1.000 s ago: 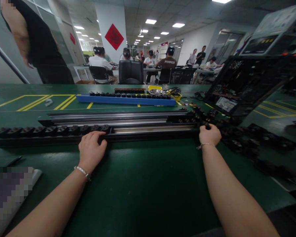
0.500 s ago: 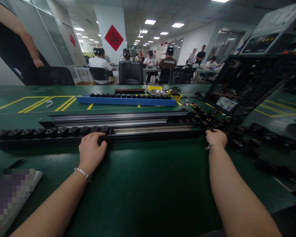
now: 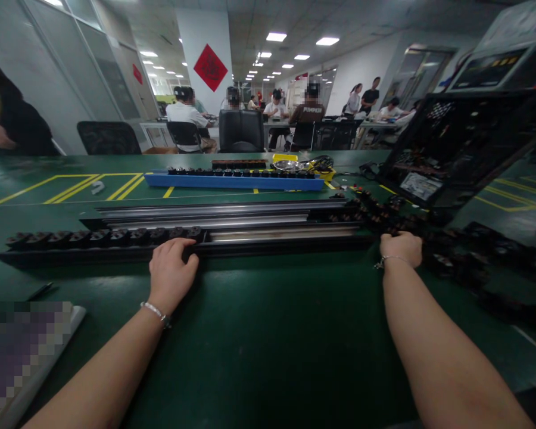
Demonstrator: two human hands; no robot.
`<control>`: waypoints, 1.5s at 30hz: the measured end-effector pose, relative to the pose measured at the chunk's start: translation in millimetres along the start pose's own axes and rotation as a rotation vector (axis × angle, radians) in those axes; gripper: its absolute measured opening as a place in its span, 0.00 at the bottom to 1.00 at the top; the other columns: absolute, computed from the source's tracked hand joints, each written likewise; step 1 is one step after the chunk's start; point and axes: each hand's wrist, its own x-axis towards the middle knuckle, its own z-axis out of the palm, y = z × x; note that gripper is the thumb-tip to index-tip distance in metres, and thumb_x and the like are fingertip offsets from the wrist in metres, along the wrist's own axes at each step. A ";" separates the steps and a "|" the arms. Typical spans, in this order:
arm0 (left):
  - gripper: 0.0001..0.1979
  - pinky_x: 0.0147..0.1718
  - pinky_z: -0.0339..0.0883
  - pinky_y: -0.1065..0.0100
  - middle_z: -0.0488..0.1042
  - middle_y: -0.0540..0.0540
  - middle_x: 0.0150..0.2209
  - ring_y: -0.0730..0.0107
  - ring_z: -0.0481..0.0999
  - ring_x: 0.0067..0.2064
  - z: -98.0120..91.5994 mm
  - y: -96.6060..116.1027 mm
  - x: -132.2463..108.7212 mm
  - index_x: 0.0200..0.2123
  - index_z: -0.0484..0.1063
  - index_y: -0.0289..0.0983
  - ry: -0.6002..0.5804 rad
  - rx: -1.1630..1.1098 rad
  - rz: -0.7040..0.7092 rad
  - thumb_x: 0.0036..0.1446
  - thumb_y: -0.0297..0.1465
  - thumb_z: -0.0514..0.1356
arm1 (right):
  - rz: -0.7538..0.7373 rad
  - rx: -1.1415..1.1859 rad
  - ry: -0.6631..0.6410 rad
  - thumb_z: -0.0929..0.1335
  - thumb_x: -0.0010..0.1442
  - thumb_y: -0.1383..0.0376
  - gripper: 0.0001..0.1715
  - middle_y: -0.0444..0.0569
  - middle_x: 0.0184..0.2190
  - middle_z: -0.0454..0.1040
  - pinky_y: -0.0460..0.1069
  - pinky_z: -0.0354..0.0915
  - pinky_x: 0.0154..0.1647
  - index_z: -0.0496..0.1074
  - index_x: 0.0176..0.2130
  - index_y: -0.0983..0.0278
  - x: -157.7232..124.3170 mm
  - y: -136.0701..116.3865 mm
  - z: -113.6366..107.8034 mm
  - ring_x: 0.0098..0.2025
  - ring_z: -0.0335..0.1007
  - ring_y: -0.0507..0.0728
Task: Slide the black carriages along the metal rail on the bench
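A long black rail [image 3: 268,245] lies across the green table in front of me. Its left half carries a row of round black socket modules [image 3: 99,238]; the right half shows a bare metallic channel. My left hand [image 3: 173,267] grips the rail by the row's right end, fingers curled over the top and thumb at the near side. Past the rail's right end, my right hand [image 3: 402,247] is closed at a heap of loose black modules [image 3: 386,214]. Its fingertips are turned away, so what they hold is hidden.
Behind the rail lie more black rails with silvery channels [image 3: 205,219]. Farther back is a blue rail [image 3: 232,181] filled with modules. An open black computer case [image 3: 455,149] stands at right. A pen [image 3: 41,291] lies at left. People sit at tables beyond.
The view has swung slightly left. My right hand has shifted a little right among the loose modules and curled more. My left hand stays on the rail. A standing person's arm at left has moved.
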 end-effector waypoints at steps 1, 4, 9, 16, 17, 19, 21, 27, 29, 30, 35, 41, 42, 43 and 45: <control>0.16 0.52 0.59 0.55 0.72 0.45 0.46 0.55 0.66 0.51 0.0 0.1 -0.1 0.43 0.72 0.40 0.003 0.000 0.000 0.51 0.33 0.52 | -0.006 0.001 0.002 0.63 0.52 0.59 0.25 0.59 0.41 0.62 0.58 0.59 0.41 0.71 0.47 0.67 1.1 -0.4 0.2 0.42 0.64 0.64; 0.16 0.52 0.59 0.55 0.72 0.45 0.46 0.54 0.66 0.51 0.0 1.0 -0.3 0.43 0.72 0.41 0.006 0.007 0.000 0.52 0.33 0.52 | -0.017 0.009 0.010 0.63 0.52 0.59 0.27 0.59 0.43 0.61 0.58 0.58 0.42 0.68 0.50 0.66 3.0 -0.6 0.3 0.43 0.63 0.64; 0.20 0.50 0.61 0.54 0.72 0.41 0.46 0.52 0.66 0.51 -0.6 3.4 0.7 0.48 0.68 0.37 -0.014 0.000 -0.058 0.51 0.34 0.53 | -0.032 0.035 0.029 0.64 0.50 0.61 0.27 0.59 0.45 0.61 0.56 0.59 0.42 0.66 0.50 0.65 -0.4 -0.9 -2.8 0.43 0.63 0.63; 0.17 0.48 0.61 0.52 0.72 0.41 0.47 0.50 0.64 0.53 -5.1 11.5 -1.3 0.45 0.68 0.38 -0.037 0.014 -0.089 0.51 0.34 0.53 | -0.405 0.149 0.263 0.62 0.49 0.67 0.22 0.57 0.46 0.65 0.54 0.58 0.50 0.68 0.45 0.67 -19.5 -22.5 -3.2 0.49 0.62 0.62; 0.16 0.48 0.61 0.52 0.72 0.42 0.48 0.50 0.64 0.54 -5.8 12.8 -2.0 0.44 0.68 0.39 -0.044 0.018 -0.085 0.52 0.34 0.53 | -0.486 0.156 0.264 0.61 0.49 0.67 0.21 0.57 0.45 0.66 0.54 0.58 0.51 0.68 0.45 0.67 -24.7 -27.8 -1.6 0.50 0.61 0.61; 0.15 0.47 0.61 0.52 0.71 0.44 0.49 0.50 0.63 0.54 -6.9 15.2 -3.1 0.43 0.68 0.40 -0.055 0.027 -0.081 0.52 0.34 0.52 | -0.634 0.160 0.230 0.61 0.51 0.67 0.19 0.56 0.44 0.68 0.55 0.57 0.52 0.69 0.43 0.67 -38.5 -39.1 3.2 0.50 0.61 0.61; 0.14 0.47 0.60 0.52 0.71 0.44 0.49 0.50 0.63 0.54 -7.3 16.6 -3.7 0.43 0.69 0.40 -0.060 0.033 -0.083 0.53 0.34 0.52 | -0.776 0.154 0.165 0.60 0.52 0.66 0.17 0.55 0.44 0.69 0.54 0.57 0.52 0.71 0.41 0.66 -56.1 -50.1 9.7 0.49 0.62 0.60; 0.15 0.47 0.60 0.53 0.71 0.45 0.49 0.52 0.62 0.54 -6.8 18.2 -4.6 0.45 0.69 0.41 -0.050 0.043 -0.085 0.53 0.33 0.52 | -0.974 0.059 -0.074 0.58 0.57 0.65 0.20 0.50 0.48 0.72 0.53 0.57 0.50 0.74 0.43 0.62 -100.6 -71.6 22.4 0.50 0.64 0.59; 0.16 0.47 0.60 0.53 0.71 0.45 0.49 0.52 0.62 0.53 -7.1 19.5 -5.5 0.45 0.70 0.42 -0.037 0.043 -0.072 0.53 0.32 0.52 | -0.949 0.036 -0.125 0.58 0.57 0.66 0.21 0.48 0.47 0.74 0.53 0.56 0.50 0.74 0.43 0.61 -107.2 -75.1 22.3 0.50 0.64 0.57; 0.16 0.47 0.60 0.52 0.71 0.45 0.49 0.52 0.62 0.53 -7.2 20.4 -6.1 0.46 0.71 0.43 -0.031 0.044 -0.062 0.53 0.32 0.52 | -0.918 0.033 -0.134 0.58 0.56 0.65 0.21 0.47 0.47 0.74 0.53 0.56 0.51 0.74 0.43 0.61 -110.3 -76.6 22.3 0.50 0.64 0.57; 0.19 0.47 0.59 0.48 0.67 0.43 0.51 0.49 0.60 0.54 -6.3 25.6 -9.2 0.49 0.71 0.48 -0.029 0.106 -0.032 0.54 0.32 0.53 | -0.752 0.052 -0.042 0.58 0.56 0.63 0.22 0.49 0.50 0.72 0.58 0.47 0.56 0.73 0.45 0.62 -131.4 -82.4 29.8 0.56 0.59 0.60; 0.22 0.48 0.58 0.47 0.65 0.40 0.52 0.47 0.58 0.55 -3.1 29.2 -11.1 0.52 0.69 0.47 -0.040 0.122 -0.024 0.53 0.32 0.54 | -0.780 0.131 -0.005 0.58 0.56 0.64 0.22 0.50 0.48 0.73 0.58 0.45 0.56 0.74 0.44 0.62 -140.3 -82.3 34.8 0.54 0.61 0.59; 0.22 0.48 0.58 0.47 0.65 0.40 0.52 0.48 0.58 0.55 -2.8 29.7 -11.3 0.52 0.69 0.47 -0.038 0.116 -0.016 0.53 0.32 0.53 | -0.783 0.135 -0.005 0.58 0.56 0.64 0.21 0.50 0.48 0.73 0.58 0.46 0.56 0.74 0.44 0.62 -139.4 -82.2 34.4 0.54 0.61 0.59; 0.22 0.48 0.58 0.47 0.65 0.40 0.51 0.48 0.58 0.55 -2.6 30.2 -11.5 0.52 0.69 0.47 -0.037 0.111 -0.008 0.53 0.32 0.53 | -0.789 0.136 -0.007 0.58 0.56 0.64 0.21 0.50 0.48 0.73 0.58 0.46 0.56 0.74 0.44 0.63 -138.5 -82.2 33.9 0.53 0.61 0.59; 0.22 0.48 0.58 0.48 0.66 0.41 0.52 0.49 0.58 0.55 -2.5 31.4 -11.9 0.52 0.69 0.47 -0.039 0.101 0.006 0.53 0.32 0.53 | -0.801 0.133 -0.014 0.58 0.56 0.64 0.21 0.50 0.48 0.74 0.57 0.47 0.56 0.74 0.43 0.63 -137.3 -82.5 32.8 0.53 0.62 0.59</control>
